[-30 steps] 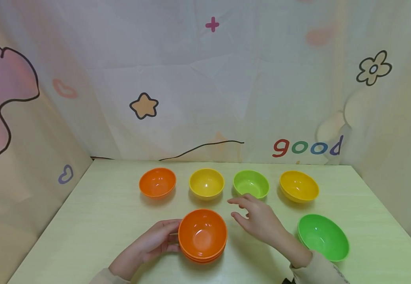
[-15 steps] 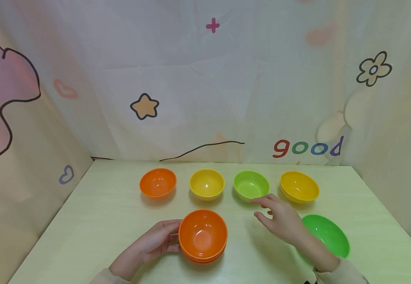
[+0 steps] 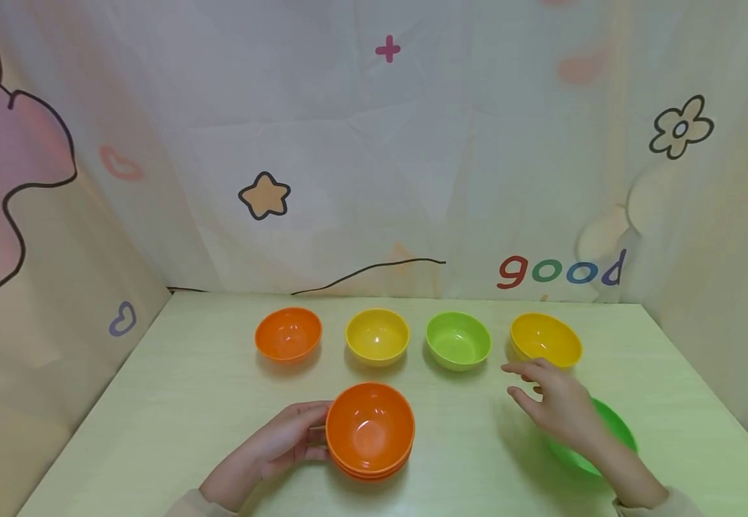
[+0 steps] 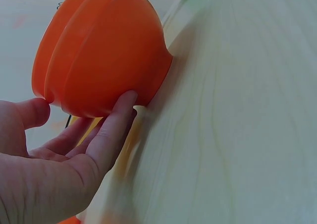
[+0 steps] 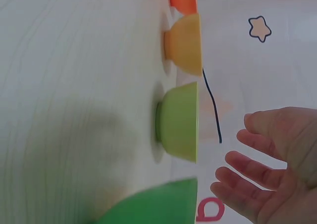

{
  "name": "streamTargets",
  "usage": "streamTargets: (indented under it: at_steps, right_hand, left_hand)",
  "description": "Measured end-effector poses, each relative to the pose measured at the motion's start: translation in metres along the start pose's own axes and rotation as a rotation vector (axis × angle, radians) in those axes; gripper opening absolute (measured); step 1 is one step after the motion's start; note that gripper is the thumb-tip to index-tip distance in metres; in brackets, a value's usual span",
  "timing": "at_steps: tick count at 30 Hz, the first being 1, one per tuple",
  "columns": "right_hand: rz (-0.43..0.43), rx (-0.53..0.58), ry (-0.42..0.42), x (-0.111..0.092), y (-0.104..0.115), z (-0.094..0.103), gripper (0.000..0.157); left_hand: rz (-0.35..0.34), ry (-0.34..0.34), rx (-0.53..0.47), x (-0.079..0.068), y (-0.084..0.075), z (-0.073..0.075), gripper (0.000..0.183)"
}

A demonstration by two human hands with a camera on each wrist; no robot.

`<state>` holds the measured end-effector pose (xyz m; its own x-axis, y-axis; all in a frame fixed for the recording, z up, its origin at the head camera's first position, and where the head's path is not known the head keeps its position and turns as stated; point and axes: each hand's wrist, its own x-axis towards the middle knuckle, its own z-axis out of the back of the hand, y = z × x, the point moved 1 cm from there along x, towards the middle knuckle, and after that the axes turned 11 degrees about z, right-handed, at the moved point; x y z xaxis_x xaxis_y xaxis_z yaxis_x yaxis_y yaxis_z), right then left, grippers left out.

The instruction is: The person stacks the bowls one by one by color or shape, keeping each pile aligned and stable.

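A stack of orange bowls point(image 3: 370, 431) stands on the table near the middle front. My left hand point(image 3: 293, 438) touches its left side; in the left wrist view, the thumb point(image 4: 35, 112) lies at the rim and a finger rests along the bowl's lower wall. My right hand point(image 3: 558, 402) hovers with loosely bent fingers and holds nothing. Beneath its wrist is a green bowl point(image 3: 616, 427), partly hidden by the hand and forearm. Just behind the right fingers stands a deep yellow bowl point(image 3: 545, 337), its front rim partly covered.
Along the back of the table stand an orange bowl point(image 3: 288, 334), a yellow bowl point(image 3: 377, 336) and a lime green bowl point(image 3: 458, 341), spaced apart. A printed cloth point(image 3: 322, 143) hangs behind the table point(image 3: 174, 402) and on both sides.
My right hand has moved rightward, from in front of the lime green bowl to over the green bowl, carrying nothing. My left hand and the orange stack have stayed in place.
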<state>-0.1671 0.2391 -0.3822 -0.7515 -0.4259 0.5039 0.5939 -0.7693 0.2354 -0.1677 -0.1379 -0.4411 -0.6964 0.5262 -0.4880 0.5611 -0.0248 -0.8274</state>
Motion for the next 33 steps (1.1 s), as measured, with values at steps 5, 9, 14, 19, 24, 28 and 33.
streamTargets:
  at_steps: [5, 9, 14, 19, 24, 28, 33]
  right_hand:
    - [-0.087, -0.01, 0.042, -0.011, -0.012, 0.01, 0.03]
    - [-0.161, -0.004, 0.08, -0.019, -0.021, 0.015, 0.032]
    - [-0.161, -0.032, 0.056, -0.029, -0.031, 0.022, 0.031]
    - [-0.152, -0.064, 0.017, -0.04, -0.041, 0.029, 0.031]
    - [-0.19, -0.087, 0.043, -0.049, -0.05, 0.035, 0.032]
    - [-0.21, -0.101, 0.067, -0.056, -0.056, 0.038, 0.034]
    - [-0.244, -0.105, 0.125, -0.063, -0.063, 0.04, 0.036]
  left_hand:
    - [0.002, 0.001, -0.002, 0.001, 0.0, 0.0, 0.053]
    - [0.005, -0.001, -0.003, 0.002, 0.001, 0.0, 0.053]
    - [0.003, -0.003, -0.004, 0.001, 0.001, 0.0, 0.052]
    - [0.009, 0.007, -0.002, 0.001, 0.001, 0.001, 0.053]
    - [0.008, 0.022, -0.005, 0.001, 0.001, 0.002, 0.052]
    - [0.008, 0.023, -0.01, 0.002, 0.001, 0.002, 0.052]
    - [0.009, 0.01, -0.008, 0.002, 0.001, 0.002, 0.053]
